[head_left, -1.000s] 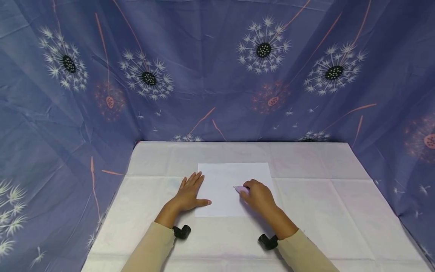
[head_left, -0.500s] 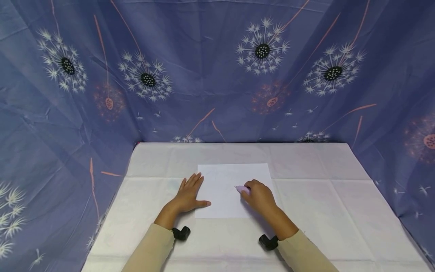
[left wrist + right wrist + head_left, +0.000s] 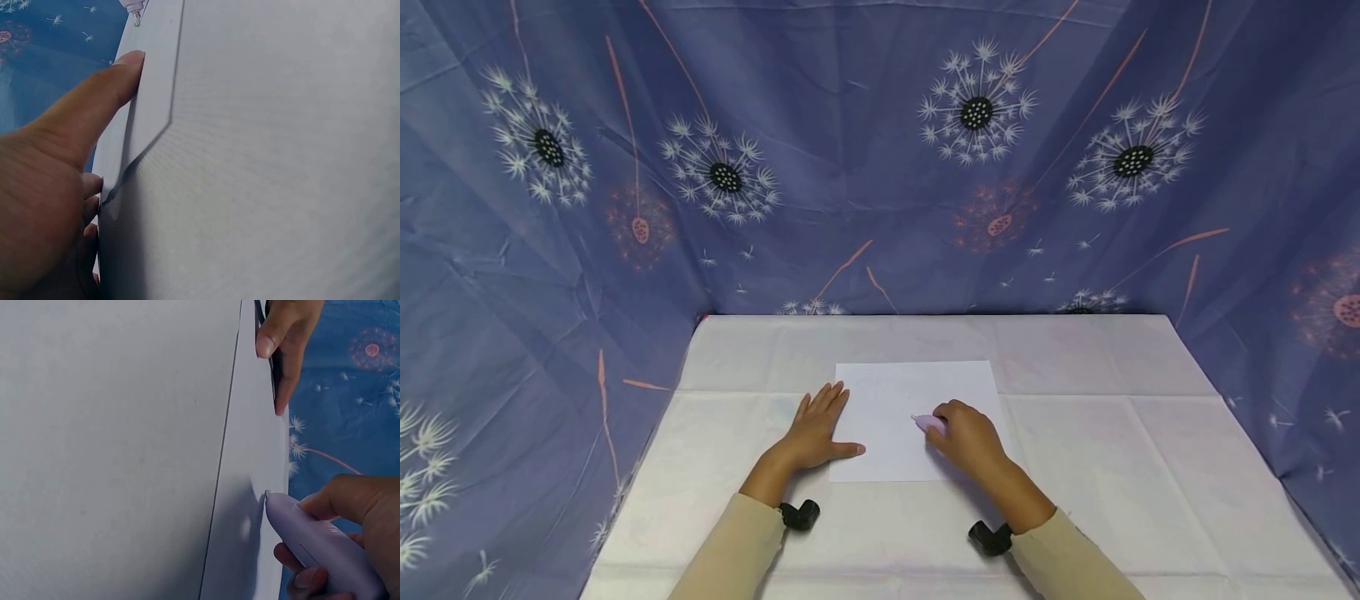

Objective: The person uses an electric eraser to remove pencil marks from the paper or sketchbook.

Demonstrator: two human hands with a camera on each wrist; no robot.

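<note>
1. Your right hand hides the rear of the smooth, rounded lilac tool from the head camera; the left wrist view cuts it off at the top, leaving little beyond its small metal tip
2. You cannot tell whether that tip touches the thin white rectangular paper sheet or sits just above it; your right hand also covers part of the sheet's right side
3. In the left wrist view, your palm hides much of your fingers
4. Your left hand lies flat at the sheet's left edge, fingers straight, thumb spread wide over the paper, gripping nothing
5. Your right fingers and thumb curl round the tool over the sheet, its tip pointing toward your left hand
</note>
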